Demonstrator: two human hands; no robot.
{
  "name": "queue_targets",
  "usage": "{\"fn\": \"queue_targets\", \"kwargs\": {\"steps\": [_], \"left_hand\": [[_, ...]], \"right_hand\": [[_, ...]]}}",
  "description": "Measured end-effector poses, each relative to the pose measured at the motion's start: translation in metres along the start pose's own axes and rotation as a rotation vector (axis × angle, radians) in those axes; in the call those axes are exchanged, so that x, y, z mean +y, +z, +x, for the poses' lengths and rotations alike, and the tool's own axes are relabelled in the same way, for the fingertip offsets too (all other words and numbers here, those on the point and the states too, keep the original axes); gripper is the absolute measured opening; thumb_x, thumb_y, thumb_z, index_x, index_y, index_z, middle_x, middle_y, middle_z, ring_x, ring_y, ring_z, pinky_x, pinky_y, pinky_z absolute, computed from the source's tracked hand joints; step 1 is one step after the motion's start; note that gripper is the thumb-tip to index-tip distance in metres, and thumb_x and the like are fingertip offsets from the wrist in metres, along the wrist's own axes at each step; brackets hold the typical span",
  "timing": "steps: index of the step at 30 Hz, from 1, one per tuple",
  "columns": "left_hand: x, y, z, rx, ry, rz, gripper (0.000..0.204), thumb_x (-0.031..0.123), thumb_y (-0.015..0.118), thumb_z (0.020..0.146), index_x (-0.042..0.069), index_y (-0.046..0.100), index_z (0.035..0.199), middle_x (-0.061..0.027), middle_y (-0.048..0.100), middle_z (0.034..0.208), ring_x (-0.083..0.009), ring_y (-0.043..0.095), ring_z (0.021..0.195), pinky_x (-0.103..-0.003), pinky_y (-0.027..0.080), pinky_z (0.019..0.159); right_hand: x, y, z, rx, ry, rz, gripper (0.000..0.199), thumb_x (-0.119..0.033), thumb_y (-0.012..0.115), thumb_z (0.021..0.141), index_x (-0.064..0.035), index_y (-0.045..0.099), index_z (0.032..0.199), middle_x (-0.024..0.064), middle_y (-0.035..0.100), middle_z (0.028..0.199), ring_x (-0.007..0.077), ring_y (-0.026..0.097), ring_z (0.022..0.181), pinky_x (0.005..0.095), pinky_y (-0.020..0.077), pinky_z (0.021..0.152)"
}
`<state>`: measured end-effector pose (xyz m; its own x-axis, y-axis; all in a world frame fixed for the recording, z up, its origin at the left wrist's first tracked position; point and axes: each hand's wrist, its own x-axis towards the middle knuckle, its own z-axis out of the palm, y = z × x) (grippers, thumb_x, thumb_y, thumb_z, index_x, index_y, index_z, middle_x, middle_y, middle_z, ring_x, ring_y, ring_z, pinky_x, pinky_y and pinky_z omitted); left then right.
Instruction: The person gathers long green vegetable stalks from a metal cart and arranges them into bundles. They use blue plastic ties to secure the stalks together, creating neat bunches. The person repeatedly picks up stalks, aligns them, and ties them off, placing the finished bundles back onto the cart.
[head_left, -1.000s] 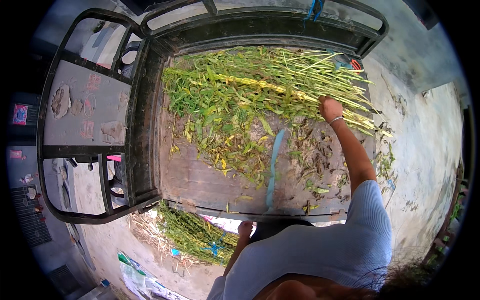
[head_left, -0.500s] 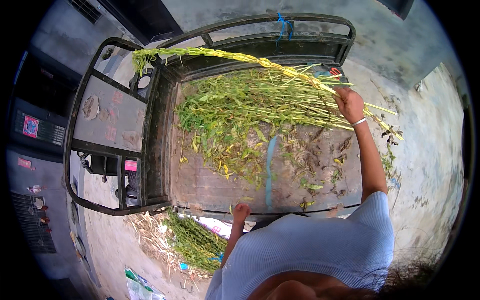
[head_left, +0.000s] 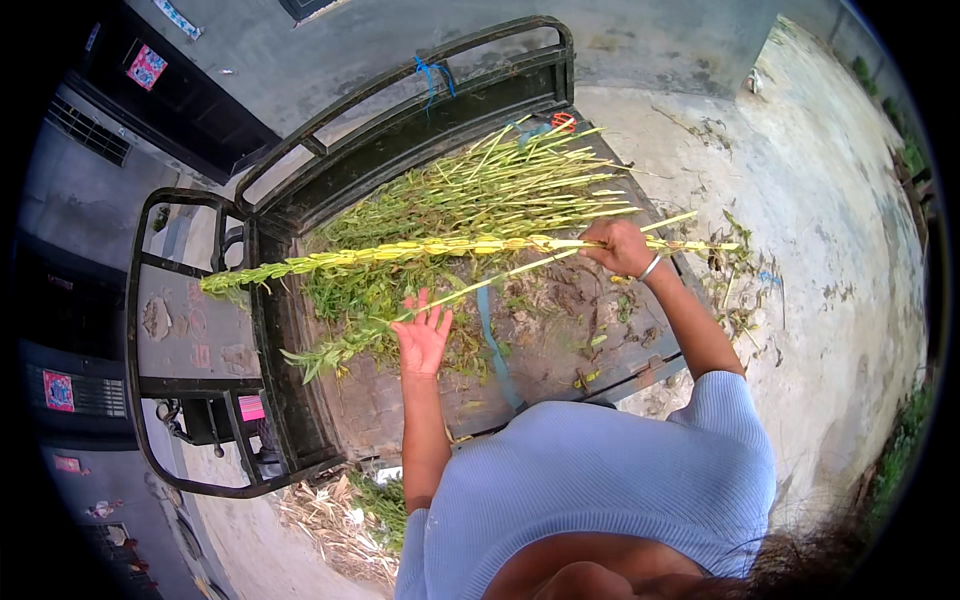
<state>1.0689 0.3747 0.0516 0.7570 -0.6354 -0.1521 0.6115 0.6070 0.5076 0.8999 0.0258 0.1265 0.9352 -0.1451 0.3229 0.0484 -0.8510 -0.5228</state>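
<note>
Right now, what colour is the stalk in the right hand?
Yellow-green; the stalk gripped by the right hand shows best in the head view.

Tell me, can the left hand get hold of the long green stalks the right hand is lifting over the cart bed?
Probably yes. The left hand is open, palm up, right under the lifted stalks that the right hand grips, with one thinner stalk already crossing its fingers; nothing lies between them.

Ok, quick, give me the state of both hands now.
Left hand: open, fingers spread, under a thin green stalk.
Right hand: closed on long yellow-green stalks.
</note>
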Motion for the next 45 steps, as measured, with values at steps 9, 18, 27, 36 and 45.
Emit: {"fn": "queue_targets", "kwargs": {"steps": [9,18,27,36,45], "left_hand": [[-0.006,-0.019,0.003,0.135,-0.001,-0.328,0.039,0.036,0.068,0.07,0.011,0.055,0.098,0.0021,0.056,0.081,-0.0113,0.051,0.07,-0.033,0.043,0.074],[-0.024,-0.076,-0.023,0.389,0.137,-0.223,0.023,0.029,0.056,0.082,0.01,0.045,0.075,0.0027,0.041,0.065,-0.011,0.039,0.057,-0.034,0.041,0.07],[-0.044,-0.097,-0.019,0.451,0.134,-0.194,0.025,0.034,0.046,0.087,0.012,0.045,0.074,0.0031,0.035,0.058,-0.0117,0.036,0.055,-0.032,0.039,0.066],[-0.058,-0.056,-0.012,0.368,0.145,-0.198,0.022,0.029,0.054,0.083,0.011,0.045,0.072,0.003,0.039,0.06,-0.0125,0.039,0.055,-0.035,0.04,0.072],[-0.064,-0.047,-0.023,0.374,0.16,-0.296,0.017,0.024,0.055,0.083,0.01,0.048,0.076,0.0032,0.04,0.06,-0.0121,0.039,0.055,-0.034,0.041,0.071]], "right_hand": [[-0.012,0.055,-0.063,-0.401,0.023,-0.396,0.015,-0.019,0.055,0.069,-0.0119,0.058,0.081,0.0079,0.056,0.072,0.0267,0.058,0.07,0.0397,0.0438,0.055],[-0.048,0.041,-0.109,0.378,0.164,-0.21,0.046,-0.031,0.073,0.059,-0.007,0.05,0.09,0.0074,0.052,0.086,0.0241,0.052,0.081,0.038,0.0397,0.068],[0.003,0.123,-0.169,0.898,1.107,0.903,0.044,-0.021,0.075,0.066,-0.0047,0.039,0.086,0.0037,0.049,0.076,0.0127,0.054,0.065,0.024,0.0483,0.045],[-0.004,0.146,-0.16,0.465,0.909,1.47,0.061,-0.017,0.065,0.077,-0.0046,0.025,0.121,0.0135,0.05,0.113,0.0195,0.06,0.082,0.0276,0.051,0.052],[-0.009,0.165,-0.155,-0.063,0.745,1.299,0.039,-0.032,0.049,0.088,-0.0082,0.046,0.058,-0.0032,0.038,0.048,0.0064,0.032,0.042,0.0222,0.0249,0.04]]}}
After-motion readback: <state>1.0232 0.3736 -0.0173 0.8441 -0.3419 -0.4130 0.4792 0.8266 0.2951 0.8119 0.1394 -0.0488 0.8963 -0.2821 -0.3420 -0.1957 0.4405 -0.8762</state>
